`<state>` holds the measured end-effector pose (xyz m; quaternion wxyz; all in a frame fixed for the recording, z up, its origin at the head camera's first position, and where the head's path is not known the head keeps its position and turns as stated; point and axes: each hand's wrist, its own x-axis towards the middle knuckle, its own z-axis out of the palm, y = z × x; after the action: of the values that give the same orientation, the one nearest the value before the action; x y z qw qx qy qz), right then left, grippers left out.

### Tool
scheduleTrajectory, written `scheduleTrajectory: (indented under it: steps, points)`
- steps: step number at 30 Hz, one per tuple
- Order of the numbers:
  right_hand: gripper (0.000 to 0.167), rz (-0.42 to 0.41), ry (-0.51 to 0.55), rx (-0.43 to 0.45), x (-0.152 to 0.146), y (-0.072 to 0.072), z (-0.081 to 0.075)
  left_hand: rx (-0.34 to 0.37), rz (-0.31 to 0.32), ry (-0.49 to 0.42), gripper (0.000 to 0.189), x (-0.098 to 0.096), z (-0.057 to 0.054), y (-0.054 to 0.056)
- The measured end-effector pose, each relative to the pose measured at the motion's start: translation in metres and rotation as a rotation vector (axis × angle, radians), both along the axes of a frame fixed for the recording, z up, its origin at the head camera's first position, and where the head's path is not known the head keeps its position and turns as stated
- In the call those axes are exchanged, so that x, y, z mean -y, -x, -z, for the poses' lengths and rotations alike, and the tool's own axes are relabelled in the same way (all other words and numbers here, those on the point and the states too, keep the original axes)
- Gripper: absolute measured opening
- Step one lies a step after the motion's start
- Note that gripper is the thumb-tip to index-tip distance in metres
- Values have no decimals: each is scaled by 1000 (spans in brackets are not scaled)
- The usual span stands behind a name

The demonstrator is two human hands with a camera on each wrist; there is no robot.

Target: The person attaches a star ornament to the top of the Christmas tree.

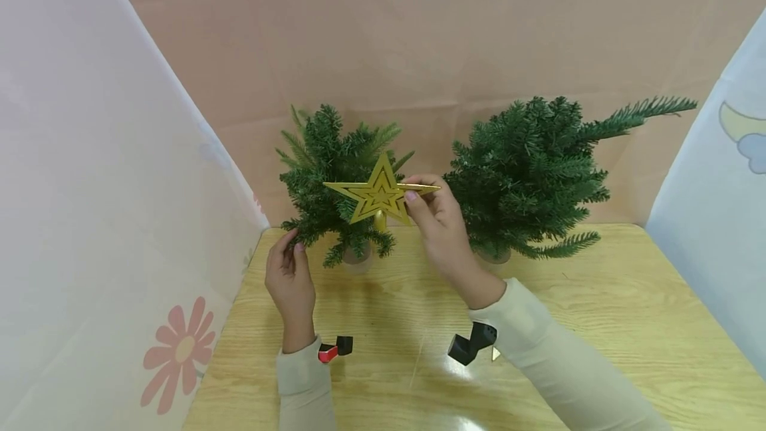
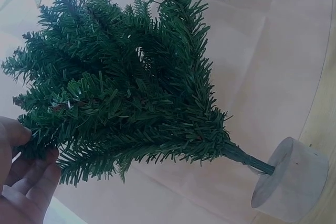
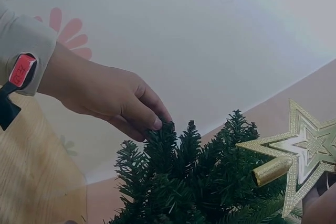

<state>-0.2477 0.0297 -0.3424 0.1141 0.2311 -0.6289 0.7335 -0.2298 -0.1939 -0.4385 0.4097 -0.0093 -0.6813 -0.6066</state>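
Note:
A gold star tree topper with a short hollow tube at its base is pinched by one arm of the star in my right hand. It overlaps the left small artificial Christmas tree in the head view. My left hand pinches the tip of a branch on that tree's left side, fingers partly hidden among the needles. The tree stands upright on a round pale base.
A second artificial tree stands at the right, one long branch sticking out to the side. Both trees are on a wooden table against a plain backdrop. Patterned white panels flank the table.

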Motion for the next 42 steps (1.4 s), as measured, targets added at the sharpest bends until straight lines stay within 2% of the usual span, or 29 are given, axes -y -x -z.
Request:
scheduleTrajectory:
  steps: [7, 16, 24, 32, 42]
  points:
    - [20, -47, 59, 8, 4, 3, -7, -7, 11, -10, 27, 0, 0, -1]
    - [19, -10, -18, -69, 7, 9, -19, -16, 21, -9, 26, 0, -2, -1]
    - [19, 15, -32, -120, 9, 19, -28, -7, 6, 8, 25, -1, -3, -2]
    - [20, 4, -9, -121, 13, 26, -37, 11, 1, 12, 26, 1, -1, -4]
    - [21, 18, -51, -96, 14, 29, -45, -5, 14, 3, 25, 1, -1, -4]
